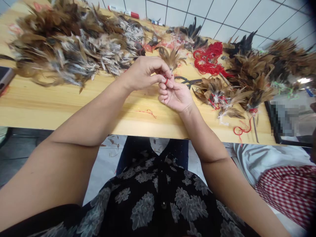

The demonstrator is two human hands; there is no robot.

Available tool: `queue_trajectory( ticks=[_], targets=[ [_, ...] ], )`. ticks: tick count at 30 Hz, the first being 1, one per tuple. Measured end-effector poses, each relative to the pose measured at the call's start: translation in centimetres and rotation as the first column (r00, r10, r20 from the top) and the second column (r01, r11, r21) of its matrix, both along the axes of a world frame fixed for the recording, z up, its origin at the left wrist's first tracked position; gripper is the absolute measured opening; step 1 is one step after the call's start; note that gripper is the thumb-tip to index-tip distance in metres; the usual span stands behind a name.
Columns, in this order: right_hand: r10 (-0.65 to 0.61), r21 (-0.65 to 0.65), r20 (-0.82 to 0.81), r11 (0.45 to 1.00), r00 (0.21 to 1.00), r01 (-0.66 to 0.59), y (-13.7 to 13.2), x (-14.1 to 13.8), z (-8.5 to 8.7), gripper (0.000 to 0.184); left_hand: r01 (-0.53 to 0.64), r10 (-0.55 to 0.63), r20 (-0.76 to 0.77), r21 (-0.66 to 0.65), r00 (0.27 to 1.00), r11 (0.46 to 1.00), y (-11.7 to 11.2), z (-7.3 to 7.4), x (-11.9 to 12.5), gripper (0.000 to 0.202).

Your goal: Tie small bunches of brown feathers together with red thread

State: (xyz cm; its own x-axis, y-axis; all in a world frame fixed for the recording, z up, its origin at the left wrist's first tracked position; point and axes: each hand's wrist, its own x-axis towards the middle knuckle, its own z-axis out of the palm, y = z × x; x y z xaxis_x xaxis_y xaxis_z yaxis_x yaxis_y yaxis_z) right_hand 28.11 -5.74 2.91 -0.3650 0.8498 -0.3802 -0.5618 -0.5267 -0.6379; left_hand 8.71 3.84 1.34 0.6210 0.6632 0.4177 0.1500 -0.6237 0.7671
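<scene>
Together, left hand (145,73) and right hand (176,96) pinch red thread (166,81) (feathers (170,58) beyond).

Left hand (145,73) and right hand (175,95) pinch red string (166,81).

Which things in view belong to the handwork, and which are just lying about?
Likely handwork:
- pinched thin red thread
- heaped brown feathers
- tangled red yarn
- black metal scissors

Seemingly lying about:
- white, red-ended marker pen
- grey phone-like slab

A red-and-white marker (123,12) lies near the tiled wall (228,14), checked fabric (287,192) lower right.
</scene>
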Motion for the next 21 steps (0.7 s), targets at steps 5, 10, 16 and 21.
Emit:
queue_trajectory(
  ticks=[5, 10, 16, 21],
  targets=[
    [-0.046, -0.111, -0.054, 0.993, 0.998, 0.040, 0.0, -0.5, 0.7, 0.049, -0.019, 0.019, -0.004, 0.008, 1.000, 1.000, 0.4, 0.0, 0.1, 0.019],
    [-0.093, -0.132, -0.080, 0.988, 0.992, 0.082, 0.0, -0.8, 0.6, 0.050, -0.056, 0.054, 0.033, 0.064, 0.998, 0.996, 0.2, -0.8, 0.5, 0.032],
    [-0.135, -0.124, -0.086, 0.985, 0.987, 0.124, 0.1, -1.1, 0.3, 0.055, -0.241, 0.236, 0.112, 0.032, 0.965, 0.970, -0.9, -2.0, 2.1, 0.029],
    [-0.162, -0.104, -0.092, 0.983, 0.982, 0.153, 0.0, -1.2, 0.4, 0.055, -0.271, 0.271, 0.109, -0.016, 0.956, 0.962, -0.7, -2.4, 2.6, 0.018]
  ],
)
